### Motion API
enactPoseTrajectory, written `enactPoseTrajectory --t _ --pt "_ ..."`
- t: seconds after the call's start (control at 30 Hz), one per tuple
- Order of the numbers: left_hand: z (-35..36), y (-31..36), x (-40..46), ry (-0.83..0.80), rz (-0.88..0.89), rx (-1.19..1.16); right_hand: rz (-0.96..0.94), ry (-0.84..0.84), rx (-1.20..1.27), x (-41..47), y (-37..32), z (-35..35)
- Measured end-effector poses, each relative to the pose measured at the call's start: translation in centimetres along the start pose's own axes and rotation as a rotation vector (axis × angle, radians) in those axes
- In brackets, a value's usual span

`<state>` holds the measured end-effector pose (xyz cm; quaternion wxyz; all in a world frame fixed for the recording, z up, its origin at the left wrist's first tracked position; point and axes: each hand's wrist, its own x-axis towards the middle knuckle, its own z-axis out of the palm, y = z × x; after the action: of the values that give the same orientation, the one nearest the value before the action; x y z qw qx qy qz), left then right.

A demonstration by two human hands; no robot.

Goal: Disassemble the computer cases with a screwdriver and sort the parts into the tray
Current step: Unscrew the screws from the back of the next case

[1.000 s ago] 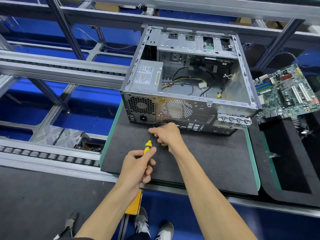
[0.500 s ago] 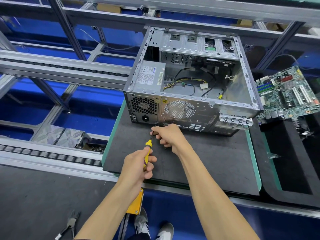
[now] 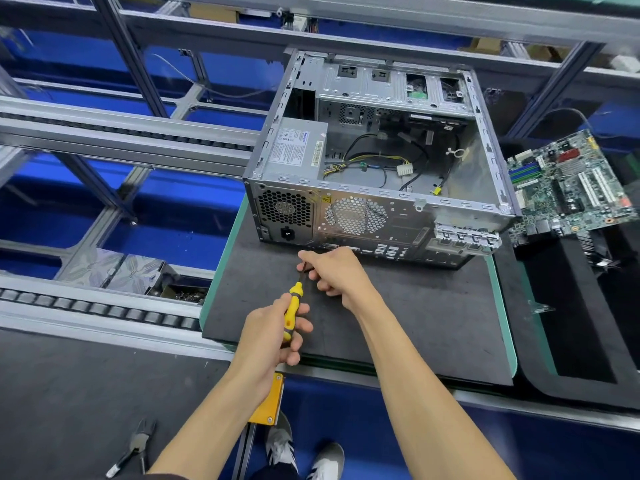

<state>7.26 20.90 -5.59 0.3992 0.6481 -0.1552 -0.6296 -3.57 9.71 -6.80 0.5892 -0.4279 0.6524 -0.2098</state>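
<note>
Just beyond right hand, computer case, left hand gripping screwdriver

Single head-worn wide-angle view, aimed forward and steeply down; surface seen close from above, both forearms entering from the bottom edge

I see the computer case on the mat, the motherboard just right of it. Pliers lie near left, before the roller track.
</note>
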Motion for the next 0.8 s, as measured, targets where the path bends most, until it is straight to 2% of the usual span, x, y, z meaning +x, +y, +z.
enactPoseTrajectory --t 0.13,0.33,0.47,0.57,0.7,0.8 --pt "-0.8 -0.7 -0.5 0.010 0.083 0.193 0.008 0.018 -0.009 -0.5 0.4 -0.7" --pt "-2.1 -0.3 0.0 0.165 0.444 0.821 0.047 0.011 0.078 -1.4 1.5 -2.8" --pt "-2.2 1.1 1.7 0.238 0.670 0.845 0.077 0.022 0.167 -2.0 2.9 -4.3" --pt "-1.3 2.0 3.6 0.197 0.801 0.848 0.074 0.040 0.200 -2.4 3.7 -5.1" --pt "0.4 2.7 6.2 0.102 0.860 1.035 0.053 0.063 0.213 -2.9 4.0 -6.3" --pt "1.2 2.8 7.6 0.101 0.877 1.155 0.052 0.089 0.189 -3.1 4.2 -7.2"
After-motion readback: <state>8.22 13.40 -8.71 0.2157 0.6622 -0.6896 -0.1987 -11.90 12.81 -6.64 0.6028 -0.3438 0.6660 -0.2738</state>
